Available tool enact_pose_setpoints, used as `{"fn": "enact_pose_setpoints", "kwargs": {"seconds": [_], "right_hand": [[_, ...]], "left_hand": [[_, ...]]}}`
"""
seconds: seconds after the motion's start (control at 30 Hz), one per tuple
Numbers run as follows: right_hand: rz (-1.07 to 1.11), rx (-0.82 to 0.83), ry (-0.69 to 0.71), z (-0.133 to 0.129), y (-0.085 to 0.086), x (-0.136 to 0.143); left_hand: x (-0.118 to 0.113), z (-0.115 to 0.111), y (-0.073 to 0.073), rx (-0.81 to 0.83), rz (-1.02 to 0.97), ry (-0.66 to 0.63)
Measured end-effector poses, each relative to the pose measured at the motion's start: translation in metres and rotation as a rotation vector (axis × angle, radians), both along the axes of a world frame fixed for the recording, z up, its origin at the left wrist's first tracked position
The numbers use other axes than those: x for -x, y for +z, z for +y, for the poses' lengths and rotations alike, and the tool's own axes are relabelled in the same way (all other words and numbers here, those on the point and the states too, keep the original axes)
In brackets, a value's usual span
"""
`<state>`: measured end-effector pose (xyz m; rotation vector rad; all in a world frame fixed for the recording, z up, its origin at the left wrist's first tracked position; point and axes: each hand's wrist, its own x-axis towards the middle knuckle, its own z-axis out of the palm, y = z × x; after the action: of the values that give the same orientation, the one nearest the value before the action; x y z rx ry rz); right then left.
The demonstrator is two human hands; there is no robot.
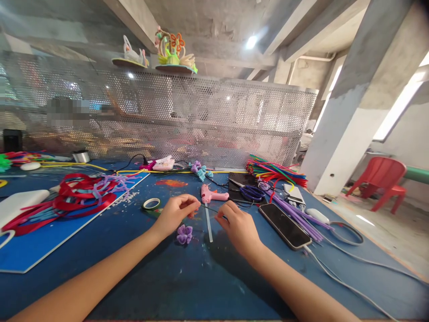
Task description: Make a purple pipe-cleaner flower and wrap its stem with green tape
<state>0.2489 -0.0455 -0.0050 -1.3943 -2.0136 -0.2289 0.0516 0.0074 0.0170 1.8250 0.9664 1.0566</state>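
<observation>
- Left hand (174,213): over the middle of the blue bench (187,286), fingertips pressed together, pinching one end of a thin dark wire (208,207); something small and pinkish shows at the fingertips, too small to identify.
- Right hand (237,226): just to the right of the left hand, fingers curled, thumb and forefinger nipping the other end of the same wire.
- Thin dark wire: stretched between the two hands, just above the bench surface.
- Purple pipe-cleaner flower (184,234): lying on the bench below the left hand, apart from it.
- Clear glue stick (208,224): lying on the bench between the hands, pointing away from the person.
- Pink glue gun (213,195): on the bench just beyond the hands.
- Green tape roll (151,204): flat on the bench, left of the left hand.
- Purple-handled scissors (250,192): resting on a dark pad, beyond the right hand.
- Phone (284,225): face up, screen dark, right of the right hand, cable plugged in at its near end.
- Bundle of coloured pipe cleaners (275,171): far right of the bench, near the perforated metal screen (208,120).
- Red and purple strips (80,193): heaped on a blue board at the left.
</observation>
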Motion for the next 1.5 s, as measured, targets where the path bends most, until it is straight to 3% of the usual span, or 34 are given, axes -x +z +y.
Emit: {"fn": "enact_pose_setpoints", "kwargs": {"seconds": [0.27, 0.77, 0.97, 1.23, 1.5], "right_hand": [[-0.245, -0.146, -0.027, -0.002, 0.0, -0.003], [-0.37, -0.299, -0.135, 0.0, 0.005, -0.006], [-0.384, -0.247, -0.108, 0.002, 0.007, -0.006], [-0.339, -0.053, -0.1, 0.002, 0.008, -0.006], [-0.203, -0.178, -0.115, 0.002, 0.0, -0.003]], "left_hand": [[0.001, 0.001, -0.001, -0.005, 0.018, 0.007], [-0.001, 0.003, -0.003, -0.027, 0.093, 0.005], [0.0, 0.004, -0.009, -0.009, 0.1, 0.016], [0.0, 0.001, -0.003, -0.05, 0.052, 0.022], [-0.001, 0.001, -0.001, -0.042, 0.023, 0.027]]}}
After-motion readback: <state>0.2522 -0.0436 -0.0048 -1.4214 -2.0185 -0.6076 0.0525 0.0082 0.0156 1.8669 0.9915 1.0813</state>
